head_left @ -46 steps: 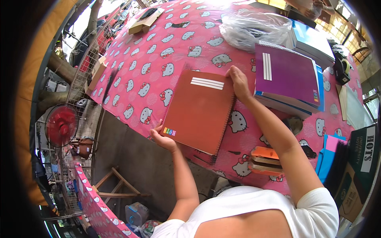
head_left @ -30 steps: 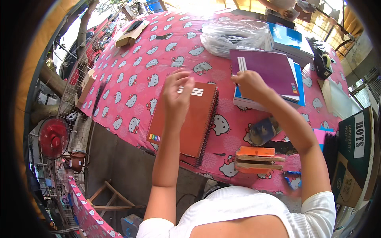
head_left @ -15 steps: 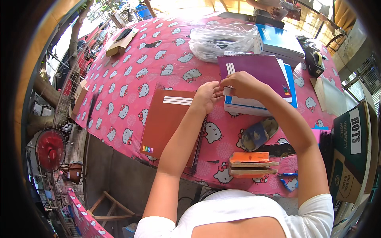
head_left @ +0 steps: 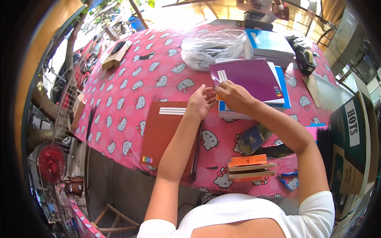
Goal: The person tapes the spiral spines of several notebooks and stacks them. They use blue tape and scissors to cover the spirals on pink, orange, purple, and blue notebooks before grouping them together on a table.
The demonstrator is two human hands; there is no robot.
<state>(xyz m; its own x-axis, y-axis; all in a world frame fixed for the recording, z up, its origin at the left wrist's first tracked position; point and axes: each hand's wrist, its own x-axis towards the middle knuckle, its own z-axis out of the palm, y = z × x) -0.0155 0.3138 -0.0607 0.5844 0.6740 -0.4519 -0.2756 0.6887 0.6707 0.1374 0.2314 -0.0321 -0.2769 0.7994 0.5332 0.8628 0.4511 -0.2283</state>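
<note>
A purple notebook [head_left: 248, 77] tops a stack of notebooks with white and blue edges. My right hand [head_left: 235, 95] is closed on the purple notebook's near left corner, where the cover looks slightly bent; an orange patch shows below the fingertips. Just left of it, my left hand [head_left: 201, 102] is held palm up, fingers apart and loosely curled, with nothing in it. Under my left forearm, a brown spiral-bound notebook [head_left: 164, 125] lies on the pink cat-print tablecloth [head_left: 123, 99], its coil along the right side.
Behind the stack are a clear plastic bag [head_left: 212, 49] and blue-covered notebooks [head_left: 270, 41]. A tape dispenser [head_left: 306, 61] stands at the far right. Nearer me lie an orange-edged block [head_left: 250, 167], a blue-grey pouch-like item [head_left: 252, 141] and a blue-handled tool [head_left: 287, 182]. A cardboard box [head_left: 349, 146] stands right.
The view has shifted slightly. My right fingers have come down onto the purple notebook's corner, bending it a little. My left hand has turned palm up and drawn slightly away from the right.
</note>
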